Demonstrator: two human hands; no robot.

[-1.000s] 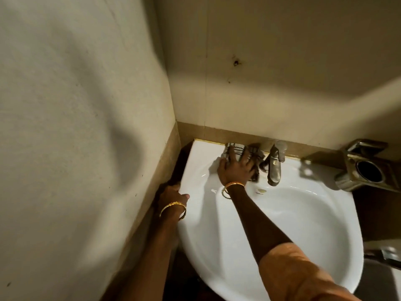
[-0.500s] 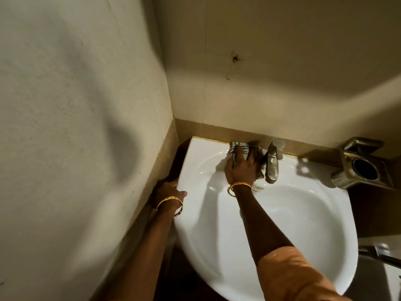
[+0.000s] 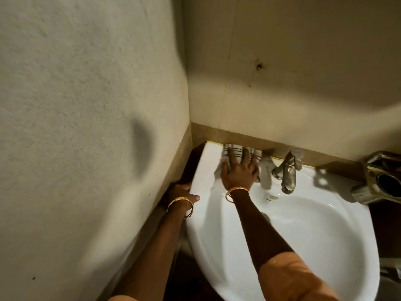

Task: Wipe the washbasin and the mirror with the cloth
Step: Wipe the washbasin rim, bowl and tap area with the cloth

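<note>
- My right hand [image 3: 238, 168], fingers spread flat, presses the striped cloth [image 3: 236, 151] onto the washbasin [image 3: 303, 235] rim at eleven o'clock; half a second ago it sat bunched beside the tap [image 3: 287, 170].
- So the back rim is getting wiped; no mirror visible.
- My left hand [image 3: 181, 192] curls around the basin's nine o'clock edge.
- Walls crowd ten through twelve; open room lies toward three.

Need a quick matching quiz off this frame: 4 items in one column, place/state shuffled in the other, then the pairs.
1. cloth
2. left hand
3. tap
4. metal holder

A. grips the washbasin's left edge
B. by the wall, right of the basin
C. pressed flat under the right hand on the back rim
D. stands on the back rim, spout over the bowl

Pairs: 1-C, 2-A, 3-D, 4-B
</note>
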